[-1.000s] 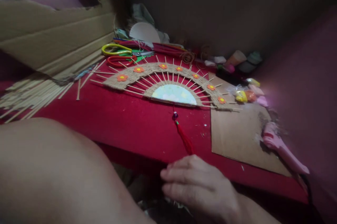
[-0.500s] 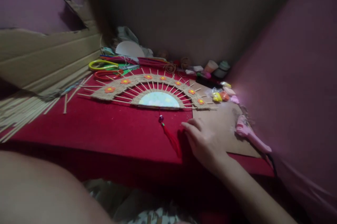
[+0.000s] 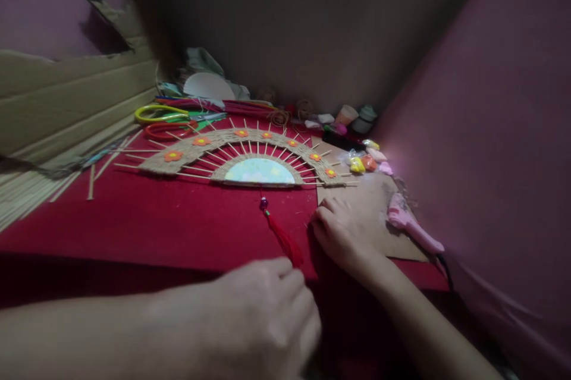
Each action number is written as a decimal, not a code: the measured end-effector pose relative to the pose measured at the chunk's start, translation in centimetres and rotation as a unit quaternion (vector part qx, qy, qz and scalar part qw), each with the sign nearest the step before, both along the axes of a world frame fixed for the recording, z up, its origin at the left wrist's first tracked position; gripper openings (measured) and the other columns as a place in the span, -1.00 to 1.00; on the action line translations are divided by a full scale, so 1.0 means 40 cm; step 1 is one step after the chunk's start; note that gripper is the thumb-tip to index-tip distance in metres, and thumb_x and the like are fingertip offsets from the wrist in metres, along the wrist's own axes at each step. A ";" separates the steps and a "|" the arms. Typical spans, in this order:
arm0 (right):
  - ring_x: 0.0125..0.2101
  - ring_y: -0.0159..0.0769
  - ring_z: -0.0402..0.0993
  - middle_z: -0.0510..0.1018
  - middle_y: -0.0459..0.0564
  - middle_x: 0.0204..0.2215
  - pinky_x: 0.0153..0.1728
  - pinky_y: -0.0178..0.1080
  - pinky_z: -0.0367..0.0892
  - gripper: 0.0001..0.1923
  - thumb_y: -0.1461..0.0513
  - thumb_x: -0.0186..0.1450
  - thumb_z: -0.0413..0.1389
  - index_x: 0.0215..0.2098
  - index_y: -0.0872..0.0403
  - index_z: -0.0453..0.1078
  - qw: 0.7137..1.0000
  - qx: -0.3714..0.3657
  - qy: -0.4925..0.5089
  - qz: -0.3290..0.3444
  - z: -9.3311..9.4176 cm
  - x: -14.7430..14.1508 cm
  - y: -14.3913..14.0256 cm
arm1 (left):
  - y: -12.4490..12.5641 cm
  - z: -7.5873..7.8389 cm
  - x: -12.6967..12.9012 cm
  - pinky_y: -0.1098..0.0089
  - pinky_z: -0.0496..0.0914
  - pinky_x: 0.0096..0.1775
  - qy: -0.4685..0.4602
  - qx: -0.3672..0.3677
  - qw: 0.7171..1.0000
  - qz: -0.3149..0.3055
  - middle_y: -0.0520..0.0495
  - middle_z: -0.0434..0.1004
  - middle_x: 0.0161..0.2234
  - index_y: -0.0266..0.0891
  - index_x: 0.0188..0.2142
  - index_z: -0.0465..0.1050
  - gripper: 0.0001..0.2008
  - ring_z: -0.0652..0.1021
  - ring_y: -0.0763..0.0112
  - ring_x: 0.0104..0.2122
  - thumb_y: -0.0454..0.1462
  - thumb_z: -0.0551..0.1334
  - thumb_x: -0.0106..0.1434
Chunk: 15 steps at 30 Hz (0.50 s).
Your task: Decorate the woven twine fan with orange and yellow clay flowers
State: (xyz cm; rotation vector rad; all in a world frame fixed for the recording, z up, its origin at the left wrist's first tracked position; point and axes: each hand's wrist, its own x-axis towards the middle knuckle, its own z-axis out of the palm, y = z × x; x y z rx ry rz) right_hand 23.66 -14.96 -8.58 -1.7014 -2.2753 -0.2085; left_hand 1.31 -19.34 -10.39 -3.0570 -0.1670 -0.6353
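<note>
A half-round fan (image 3: pixel 243 151) of jute and wooden sticks with orange flowers lies on the red felt surface (image 3: pixel 147 222). A bead and red tassel (image 3: pixel 281 237) hang from its middle toward me. My right hand (image 3: pixel 345 234) rests palm down on the felt just right of the tassel, fingers curled, at the edge of a cardboard sheet (image 3: pixel 370 207). My left hand (image 3: pixel 263 314) is low in front, fingers bent, its knuckles close to the tassel's end. Whether either hand touches the tassel is unclear.
Yellow and red scissors (image 3: pixel 163 119) lie behind the fan. A pink glue gun (image 3: pixel 410 225) sits on the cardboard sheet's right side. Small clay packets (image 3: pixel 368 160) and pots (image 3: pixel 357 115) sit at the back right. Loose sticks (image 3: pixel 40 187) and a cardboard panel (image 3: pixel 66 100) lie at left.
My left hand has come into view at the front near the tassel's end. My right hand has curled its fingers and stayed beside the tassel. The view shifted slightly.
</note>
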 end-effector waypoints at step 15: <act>-0.30 -0.19 0.34 0.48 0.08 -0.36 -0.25 -0.18 0.14 -0.89 0.33 0.22 0.08 -0.42 0.15 0.44 0.999 -0.014 -0.042 -0.014 0.028 -0.024 -0.007 | 0.333 0.125 0.138 0.29 0.26 -0.26 0.096 -0.125 0.963 0.218 -0.09 0.49 -0.34 -0.25 -0.35 0.48 -0.85 0.46 0.31 -0.35 -0.27 0.14 0.20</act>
